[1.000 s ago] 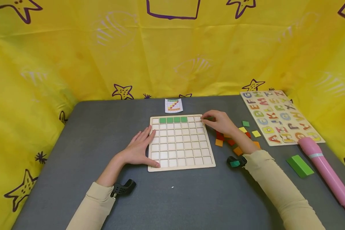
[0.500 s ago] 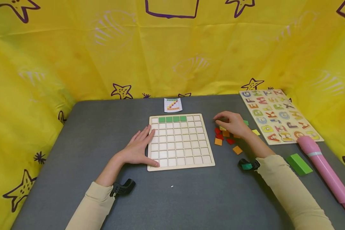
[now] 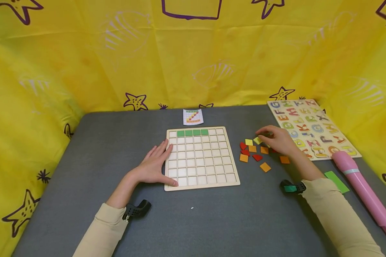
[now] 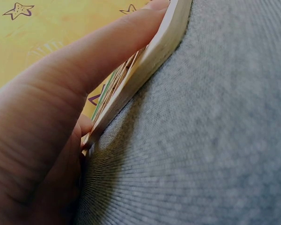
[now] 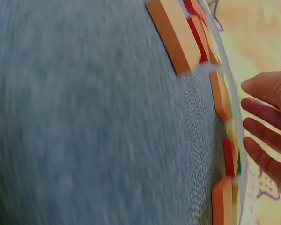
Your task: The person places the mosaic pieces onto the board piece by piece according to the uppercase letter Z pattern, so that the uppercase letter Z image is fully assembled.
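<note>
A wooden grid board [image 3: 202, 187] lies on the dark table, with a row of green square tiles [image 3: 196, 132] in its top row. My left hand [image 3: 154, 166] rests spread along its left side, thumb at the near corner; the left wrist view shows that thumb [image 4: 122, 33] over the board's edge [image 4: 171, 40]. To the right of the board, my right hand [image 3: 278, 140] hovers over loose tiles: yellow [image 3: 249, 142], orange [image 3: 265, 167] and red [image 3: 257, 157]. In the right wrist view its fingers [image 5: 262, 108] are loosely bent, apart from the tiles, holding nothing. The green loose tile is hidden in the head view.
A small pattern card [image 3: 193, 117] lies behind the board. At the right are an alphabet puzzle board [image 3: 328, 150], a pink microphone-shaped object [image 3: 363, 189] and a green block [image 3: 337, 182], partly covered by the right sleeve. A yellow cloth [image 3: 180, 71] hangs behind the table.
My right hand has moved from the board's upper right corner rightward to above the loose tiles, uncovering several of them. The left hand stays in place.
</note>
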### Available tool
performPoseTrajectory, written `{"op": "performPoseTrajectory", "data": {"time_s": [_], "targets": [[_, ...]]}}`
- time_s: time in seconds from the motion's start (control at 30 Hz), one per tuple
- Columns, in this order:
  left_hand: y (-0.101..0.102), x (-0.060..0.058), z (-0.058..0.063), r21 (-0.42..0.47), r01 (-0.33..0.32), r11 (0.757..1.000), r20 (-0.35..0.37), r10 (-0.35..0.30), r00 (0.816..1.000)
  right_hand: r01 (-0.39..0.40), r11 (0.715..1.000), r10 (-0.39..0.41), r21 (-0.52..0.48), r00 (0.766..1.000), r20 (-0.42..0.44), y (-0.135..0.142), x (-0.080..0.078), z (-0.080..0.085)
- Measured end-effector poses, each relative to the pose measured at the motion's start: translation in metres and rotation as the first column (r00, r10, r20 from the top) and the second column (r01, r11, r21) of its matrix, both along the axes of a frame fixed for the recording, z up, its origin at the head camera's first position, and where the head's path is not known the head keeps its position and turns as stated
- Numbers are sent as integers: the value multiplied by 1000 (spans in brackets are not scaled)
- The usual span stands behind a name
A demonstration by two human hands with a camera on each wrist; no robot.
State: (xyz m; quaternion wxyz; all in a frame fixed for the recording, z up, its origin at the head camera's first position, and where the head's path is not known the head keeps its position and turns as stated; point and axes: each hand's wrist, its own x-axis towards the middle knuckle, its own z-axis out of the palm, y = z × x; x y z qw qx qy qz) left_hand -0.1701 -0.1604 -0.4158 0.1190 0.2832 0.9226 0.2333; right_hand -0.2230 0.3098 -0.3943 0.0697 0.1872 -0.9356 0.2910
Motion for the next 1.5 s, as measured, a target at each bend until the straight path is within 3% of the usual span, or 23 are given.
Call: {"op": "performPoseTrajectory", "data": {"time_s": [0.4,0.73,0.93,1.17,1.5], "targets": [[-2,0,0,-10,-8,1000,8,8,1000,48,997,-47,58,999,-4,29,7,3],[-2,1,1,-31,-14,999,18,14,1000,75,991,-89,112,988,124,39,6,3],[-1,-1,1,-51,2,999,0,-2,1000,108,990,-118,87,986,122,38,8,1],[0,-1,2,-50,5,999,5,-5,1000,106,994,-105,-13,992,64,20,5,-1],[1,-1,3,-37,-1,999,-2,1,1000,67,997,-61,-46,990,124,-25,-10,2]]}}
